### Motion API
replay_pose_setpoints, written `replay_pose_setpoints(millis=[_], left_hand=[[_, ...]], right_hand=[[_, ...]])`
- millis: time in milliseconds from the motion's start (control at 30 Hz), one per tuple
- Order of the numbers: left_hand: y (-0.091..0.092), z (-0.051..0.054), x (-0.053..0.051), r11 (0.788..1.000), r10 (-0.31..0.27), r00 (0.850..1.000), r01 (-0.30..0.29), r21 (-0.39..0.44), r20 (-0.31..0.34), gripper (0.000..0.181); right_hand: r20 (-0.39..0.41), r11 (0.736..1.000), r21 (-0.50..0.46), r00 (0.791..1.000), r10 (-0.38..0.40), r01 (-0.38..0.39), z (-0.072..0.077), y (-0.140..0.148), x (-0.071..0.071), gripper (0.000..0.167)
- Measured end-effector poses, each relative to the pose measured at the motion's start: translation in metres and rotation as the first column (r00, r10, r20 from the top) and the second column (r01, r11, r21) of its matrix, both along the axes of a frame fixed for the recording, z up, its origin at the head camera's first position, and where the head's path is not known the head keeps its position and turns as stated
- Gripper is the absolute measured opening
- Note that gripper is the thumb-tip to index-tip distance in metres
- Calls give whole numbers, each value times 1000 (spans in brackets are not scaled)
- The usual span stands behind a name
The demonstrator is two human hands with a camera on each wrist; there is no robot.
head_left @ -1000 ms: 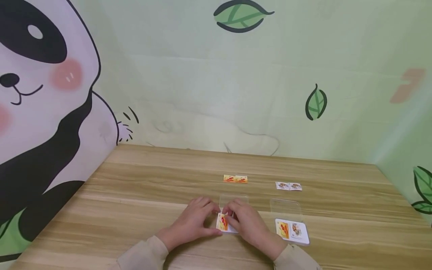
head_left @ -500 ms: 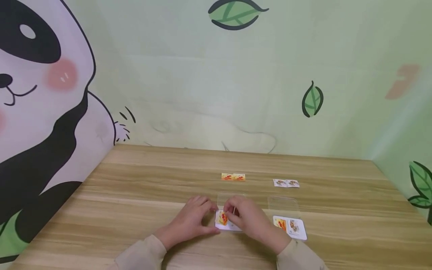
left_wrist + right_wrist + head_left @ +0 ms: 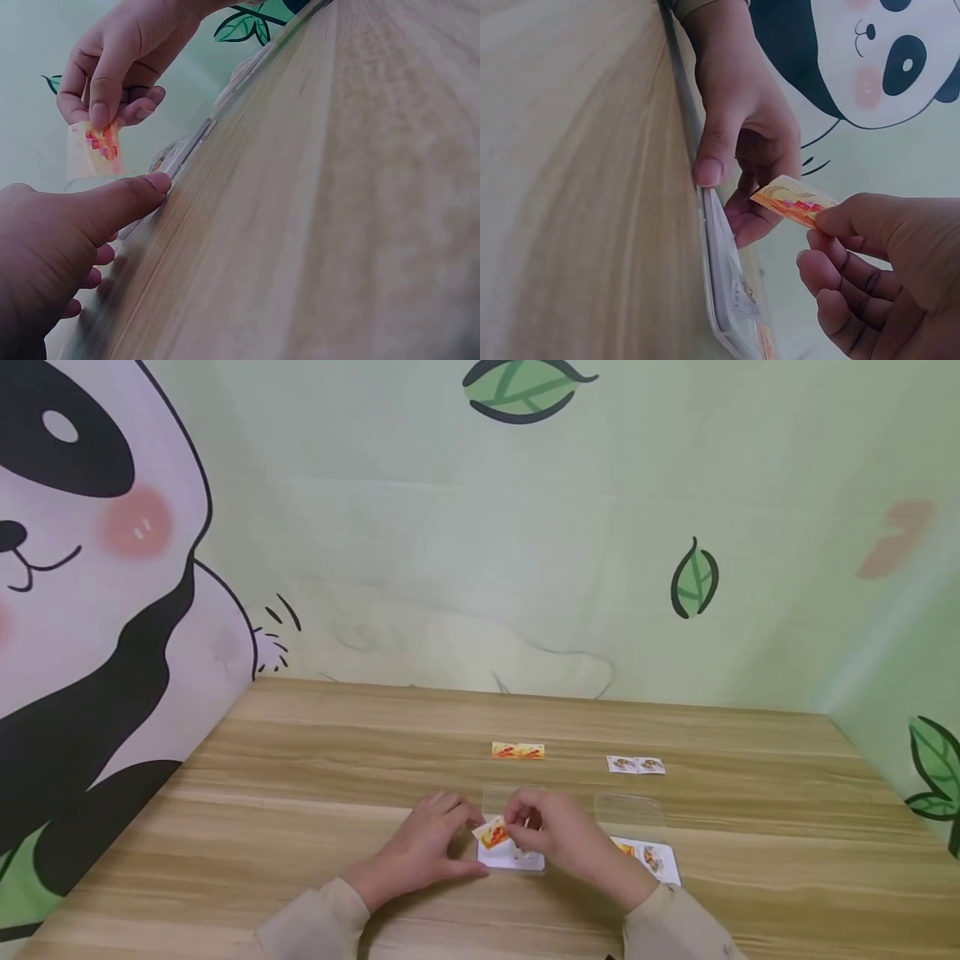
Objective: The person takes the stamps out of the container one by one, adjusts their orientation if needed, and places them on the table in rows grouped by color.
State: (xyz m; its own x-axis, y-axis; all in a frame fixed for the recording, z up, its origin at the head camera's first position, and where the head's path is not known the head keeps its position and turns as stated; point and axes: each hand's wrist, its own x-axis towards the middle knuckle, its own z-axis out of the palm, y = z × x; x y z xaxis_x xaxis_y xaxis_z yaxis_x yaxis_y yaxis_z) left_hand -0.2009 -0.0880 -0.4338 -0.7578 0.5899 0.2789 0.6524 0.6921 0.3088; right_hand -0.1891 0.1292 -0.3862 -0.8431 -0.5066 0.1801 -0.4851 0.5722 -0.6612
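My right hand (image 3: 558, 839) pinches a small yellow-and-orange postage stamp (image 3: 492, 834) between thumb and fingers. In the right wrist view the stamp (image 3: 791, 201) shows a toothed edge and is raised and tilted over a flat clear case. That case holds a white card (image 3: 506, 862), and its clear lid lies open toward the wall. My left hand (image 3: 420, 843) grips the case's left end, thumb (image 3: 711, 171) at the near edge and fingers toward the far edge. Another small printed piece on the white card is mostly hidden by my right hand.
A second open case with a white card (image 3: 663, 866) bearing two stamps lies at the right, partly behind my right forearm; its clear lid (image 3: 628, 812) points away. Farther back lie a pair of yellow-orange stamps (image 3: 517, 751) and a pair of white ones (image 3: 635, 765).
The yellow-and-orange stamp has come up off the white card, pinched in my right hand, and has turned at a slant. My left hand keeps its place on the case.
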Motion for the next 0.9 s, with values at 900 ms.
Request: replay_pose_setpoints(millis=[900], left_hand=[[0,3,1,1000,10,1000,-10,0,17,50]], right_hand=[[206,968,-216,975,-87,132,10,17,-9,12]])
